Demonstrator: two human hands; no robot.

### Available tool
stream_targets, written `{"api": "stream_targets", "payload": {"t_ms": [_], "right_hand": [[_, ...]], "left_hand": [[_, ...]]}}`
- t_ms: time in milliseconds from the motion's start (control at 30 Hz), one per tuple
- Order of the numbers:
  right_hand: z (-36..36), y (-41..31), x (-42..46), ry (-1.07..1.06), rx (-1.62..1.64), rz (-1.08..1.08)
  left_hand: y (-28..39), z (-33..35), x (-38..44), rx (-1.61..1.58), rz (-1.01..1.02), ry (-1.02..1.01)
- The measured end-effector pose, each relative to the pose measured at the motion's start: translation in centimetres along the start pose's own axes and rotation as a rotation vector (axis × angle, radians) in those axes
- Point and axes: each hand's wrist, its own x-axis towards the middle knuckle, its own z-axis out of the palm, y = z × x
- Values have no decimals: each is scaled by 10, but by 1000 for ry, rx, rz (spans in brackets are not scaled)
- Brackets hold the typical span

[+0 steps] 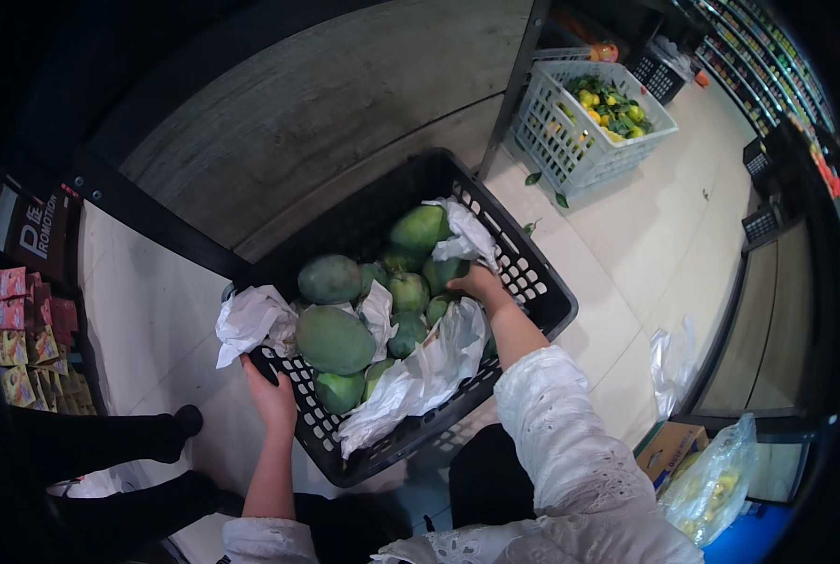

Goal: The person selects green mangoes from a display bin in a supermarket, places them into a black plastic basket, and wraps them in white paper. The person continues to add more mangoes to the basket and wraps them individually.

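A black plastic crate (551, 290) sits on the floor before me, tilted in the view and filled with green mangoes (335, 340). Crumpled white paper sheets (420, 377) lie among the fruit and over parts of the rim. My left hand (273, 400) grips the crate's left side, with the thumb inside the rim; white paper hangs just above its fingers. Inside the crate's right side, my right hand (482, 285) rests against a green mango (442, 273), below another wad of white paper (468, 236). Whether its hidden fingers are closed on anything is unclear.
A wood-panelled stand (335, 106) borders the crate's far side. Beyond it stands a white crate (603, 158) of leafy citrus fruit. A person's dark-clad legs (116, 451) are at left, beside packets (32, 345). A cardboard box (666, 451) and plastic bag (716, 479) lie at right.
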Motion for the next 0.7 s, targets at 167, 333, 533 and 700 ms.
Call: {"api": "stream_targets", "payload": {"t_ms": [167, 333, 533, 700], "right_hand": [[-1, -30, -6, -65, -129, -185], [7, -29, 15, -119, -362, -174], [14, -4, 21, -286, 129, -37], [-8, -2, 24, -579, 642, 18]], "left_hand": [[-8, -7, 0, 15, 5, -2], [7, -11, -2, 31, 31, -23], [4, -10, -3, 22, -20, -5], [7, -7, -3, 96, -6, 24]]}}
